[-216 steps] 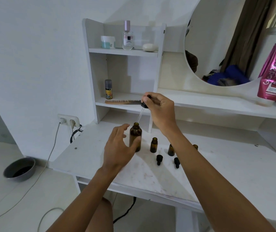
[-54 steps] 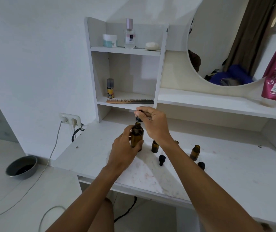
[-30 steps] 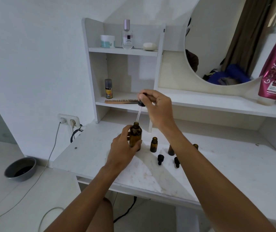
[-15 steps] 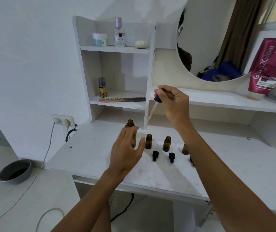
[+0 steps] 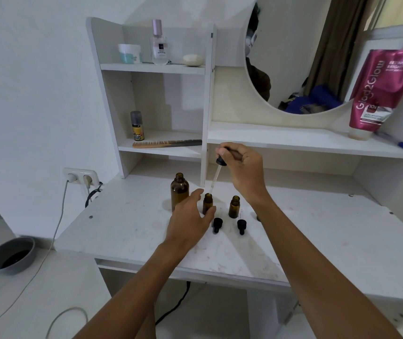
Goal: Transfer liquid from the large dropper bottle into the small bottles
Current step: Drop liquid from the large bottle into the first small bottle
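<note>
Dropper (image 5: 216, 175) moved over small bottle (image 5: 207, 202), pinched in right grip (image 5: 244, 167), left grip (image 5: 188, 219) clasping bottle

The left hand (image 5: 188, 222) and right hand (image 5: 245, 168) are bare; left forearm (image 5: 134, 289) and right forearm (image 5: 318, 265) are slim, smooth, unsleeved.

Right hand (image 5: 244, 167) pinches dropper (image 5: 216, 176) above small bottle (image 5: 207, 203), left hand (image 5: 188, 221) seemingly touching it.
</note>
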